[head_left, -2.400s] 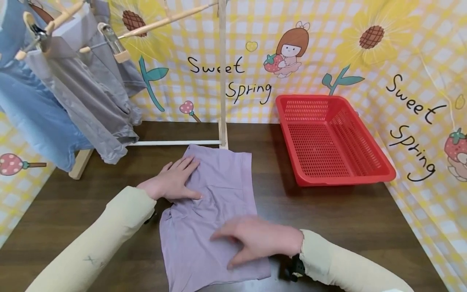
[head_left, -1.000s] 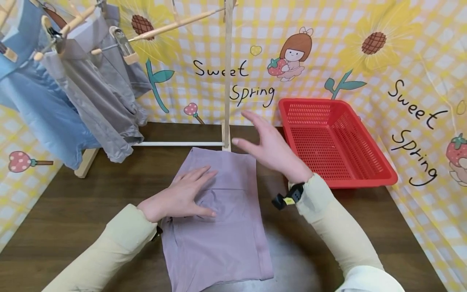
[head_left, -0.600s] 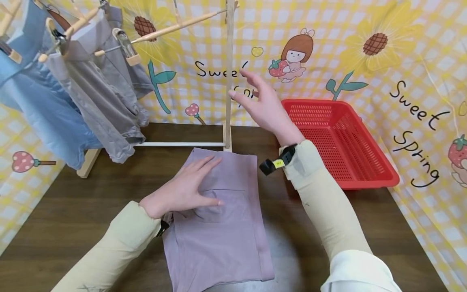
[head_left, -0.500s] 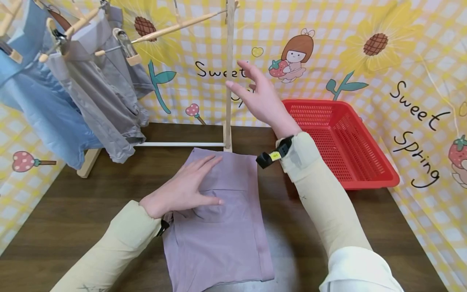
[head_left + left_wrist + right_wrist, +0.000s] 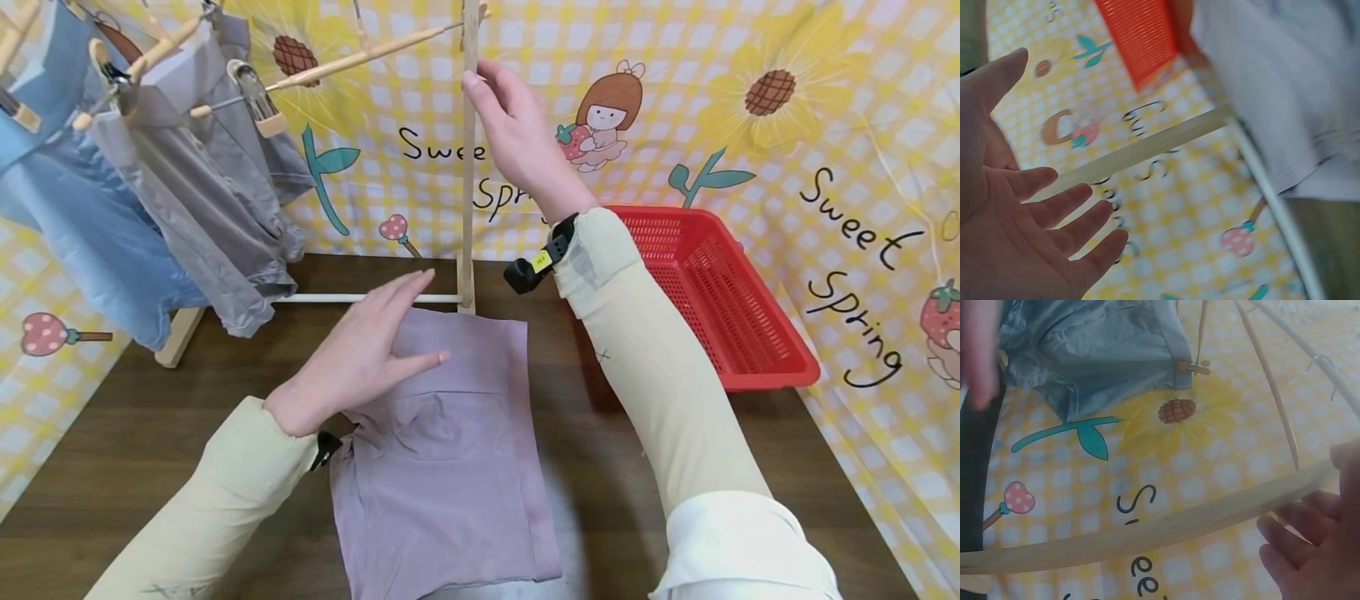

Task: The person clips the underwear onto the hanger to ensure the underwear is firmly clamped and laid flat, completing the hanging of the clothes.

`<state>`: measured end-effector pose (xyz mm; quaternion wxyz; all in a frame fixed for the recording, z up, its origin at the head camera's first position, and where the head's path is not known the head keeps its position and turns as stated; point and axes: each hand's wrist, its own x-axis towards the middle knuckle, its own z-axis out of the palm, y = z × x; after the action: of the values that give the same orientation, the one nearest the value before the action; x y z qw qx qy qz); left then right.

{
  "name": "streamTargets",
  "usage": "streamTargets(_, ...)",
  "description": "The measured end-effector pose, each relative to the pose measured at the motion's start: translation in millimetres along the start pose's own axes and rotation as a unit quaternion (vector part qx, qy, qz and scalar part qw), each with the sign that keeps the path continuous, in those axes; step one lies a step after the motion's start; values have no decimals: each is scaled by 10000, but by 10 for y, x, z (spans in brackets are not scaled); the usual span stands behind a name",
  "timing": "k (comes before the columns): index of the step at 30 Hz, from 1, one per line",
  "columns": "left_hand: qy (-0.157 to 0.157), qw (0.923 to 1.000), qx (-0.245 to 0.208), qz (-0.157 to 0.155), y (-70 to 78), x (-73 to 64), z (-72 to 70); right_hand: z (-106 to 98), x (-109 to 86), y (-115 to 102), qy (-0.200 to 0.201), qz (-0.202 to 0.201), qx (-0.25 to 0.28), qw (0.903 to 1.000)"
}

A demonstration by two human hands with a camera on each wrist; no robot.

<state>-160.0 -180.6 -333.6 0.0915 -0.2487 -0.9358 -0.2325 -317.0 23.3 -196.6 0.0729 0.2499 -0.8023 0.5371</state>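
Lilac shorts point(image 5: 465, 500) lie spread on the dark wooden table, slightly wrinkled near the middle left. Over their upper left part hovers my left hand point(image 5: 345, 358), fingers straight and thumb spread. The left wrist view shows the empty palm of that left hand point(image 5: 1029, 225). My right hand point(image 5: 521, 133) is raised beside the upright wooden pole point(image 5: 468, 192) of a clothes rack, thumb tip right at its edge. In the right wrist view, the loosely bent fingers of the right hand point(image 5: 1310, 537) overlap the pole point(image 5: 1147, 537) and hold nothing.
Blue shorts point(image 5: 90, 200) and grey shorts point(image 5: 202, 192) hang from clip hangers at the left. A wooden hanger point(image 5: 360, 58) hangs near the pole. The rack's white bottom bar point(image 5: 367, 297) runs behind the lilac shorts. At the right stands a red plastic basket point(image 5: 765, 333).
My right hand has left the lilac shorts and risen to the pole's upper part. My left hand has lifted and shifted up and left. The lilac shorts lie smoother than before.
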Motion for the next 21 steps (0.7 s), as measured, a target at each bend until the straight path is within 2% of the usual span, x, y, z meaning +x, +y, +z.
streamTargets(7, 657, 9974, 191, 226, 131, 106, -382, 56, 53, 17, 226, -36, 312, 9993)
streamTargets(10, 941, 9945, 276, 379, 206, 174, -549, 58, 53, 25, 252, -6, 253, 9994)
streamTargets(15, 1287, 9901, 368, 412, 340, 309, -812, 57, 53, 28, 243, 15, 132, 9996)
streamTargets(21, 1755, 9826, 474, 376, 428, 525, -1117, 82, 60, 53, 331, -90, 268, 9991)
